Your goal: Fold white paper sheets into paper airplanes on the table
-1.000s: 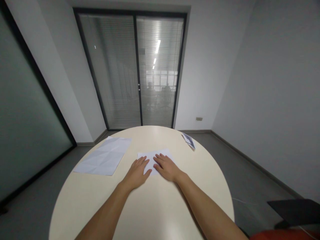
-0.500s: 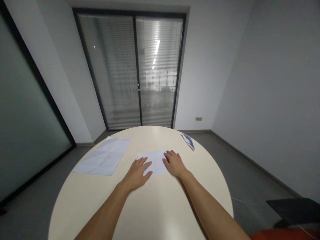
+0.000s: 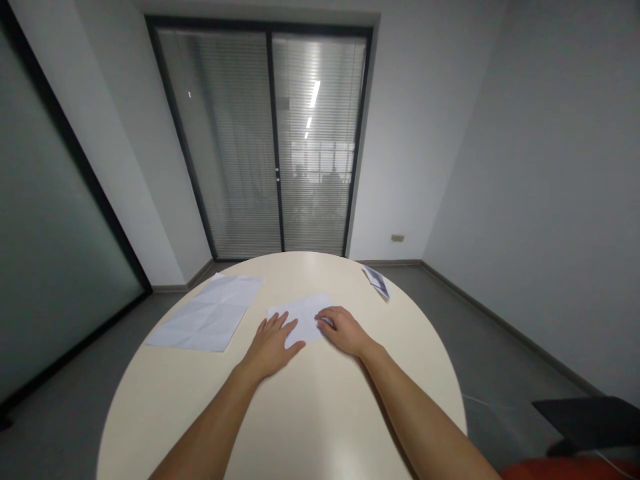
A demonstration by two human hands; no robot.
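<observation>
A small folded white paper [image 3: 299,315] lies on the round cream table [image 3: 300,413] just ahead of me. My left hand [image 3: 273,343] rests flat on its near left part, fingers spread. My right hand [image 3: 345,330] is at the paper's right edge with the fingers curled around that edge, pinching it. Part of the paper is hidden under both hands.
A larger creased white sheet [image 3: 207,313] lies flat at the table's left. A small folded printed paper [image 3: 377,281] sits near the far right rim. Glass doors with blinds [image 3: 270,140] stand behind the table. A dark chair part [image 3: 590,413] shows at the lower right.
My right hand slid from the paper's middle to its right edge and now curls onto that edge. The paper has shifted slightly left. My left hand stayed in place.
</observation>
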